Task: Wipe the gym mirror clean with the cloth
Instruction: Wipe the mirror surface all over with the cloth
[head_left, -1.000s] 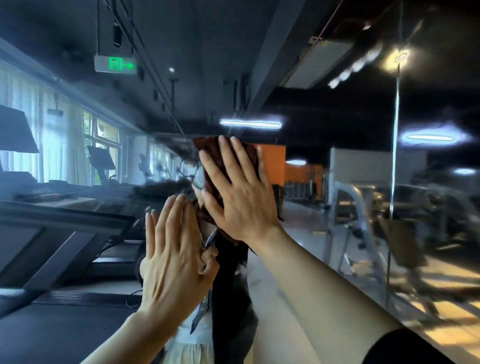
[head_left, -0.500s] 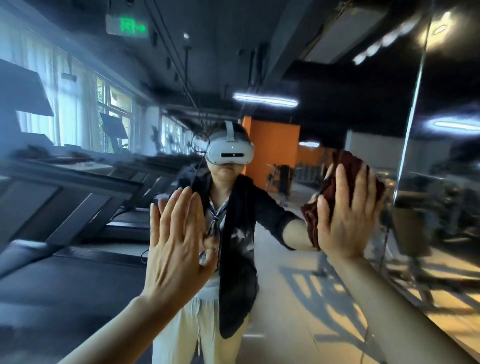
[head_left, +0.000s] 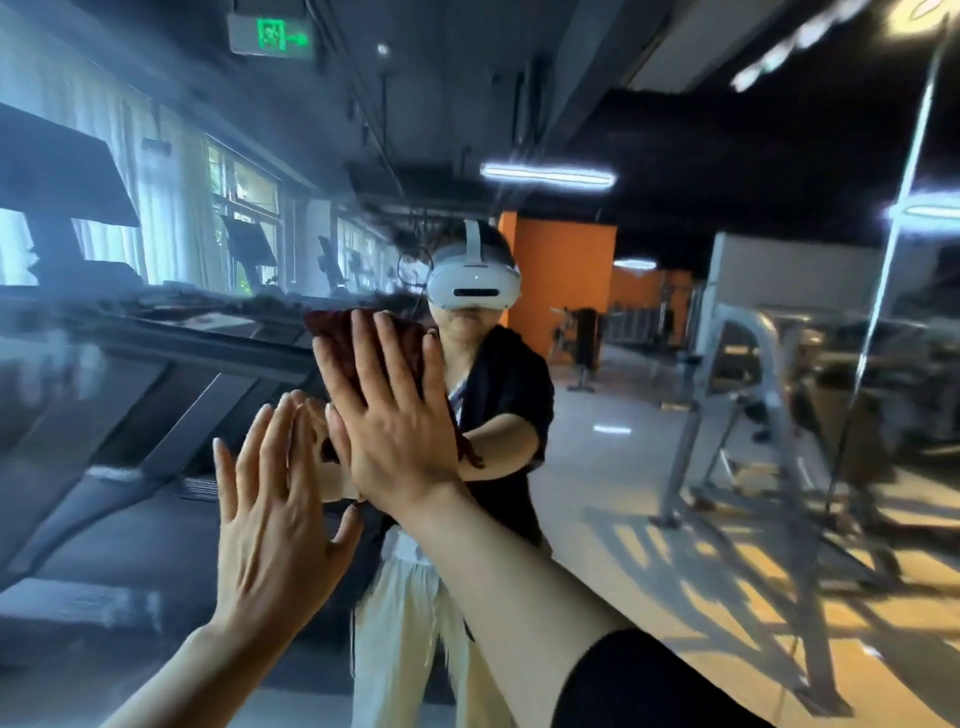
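The gym mirror (head_left: 649, 426) fills the whole head view and reflects the room and me. A dark red cloth (head_left: 363, 338) lies flat on the glass at centre. My right hand (head_left: 395, 415) presses it against the mirror with straight, spread fingers; most of the cloth is hidden under the palm. My left hand (head_left: 270, 525) rests flat on the glass just below and to the left, fingers straight, holding nothing. The two hands nearly touch.
A vertical seam (head_left: 883, 270) between mirror panels runs down the right side. Reflected in the glass are treadmills (head_left: 130, 364) at left, a metal frame machine (head_left: 737, 415) at right, an orange wall and ceiling lights.
My right hand has swept the cloth from the right side of the mirror back to the left, ending above my left hand. The left hand has stayed flat on the glass.
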